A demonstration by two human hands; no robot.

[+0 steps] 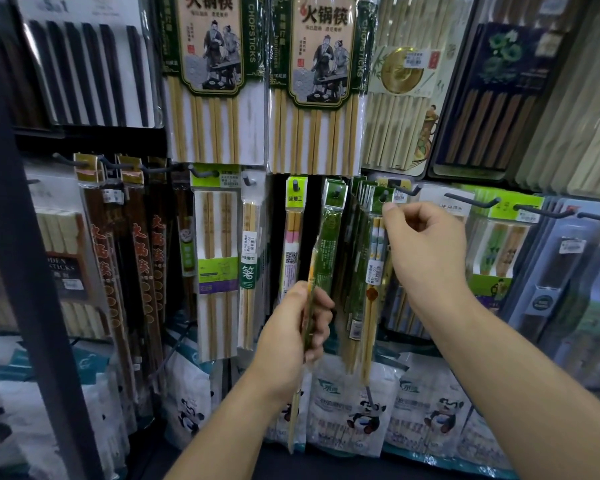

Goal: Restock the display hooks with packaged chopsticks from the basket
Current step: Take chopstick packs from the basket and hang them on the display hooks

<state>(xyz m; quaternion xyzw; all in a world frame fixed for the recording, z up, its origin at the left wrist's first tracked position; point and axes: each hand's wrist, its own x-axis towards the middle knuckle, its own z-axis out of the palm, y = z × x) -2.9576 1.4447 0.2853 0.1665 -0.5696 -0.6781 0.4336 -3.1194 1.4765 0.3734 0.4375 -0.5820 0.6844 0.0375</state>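
Packs handled at the rack's lower hook row.
Green pack (327, 247) was gripped edge-on in curled left hand (298, 337) fingers; hanging pack (378, 244) header was pinched by right hand (426, 247) at a middle hook (385, 195).

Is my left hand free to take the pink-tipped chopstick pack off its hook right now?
Probably not: the left hand is gripping a green pack, so it is occupied, though nothing blocks the way to the pink-tipped pack.

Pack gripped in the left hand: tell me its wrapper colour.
The pack is dark green, pale wooden sticks showing below the left hand; head view.
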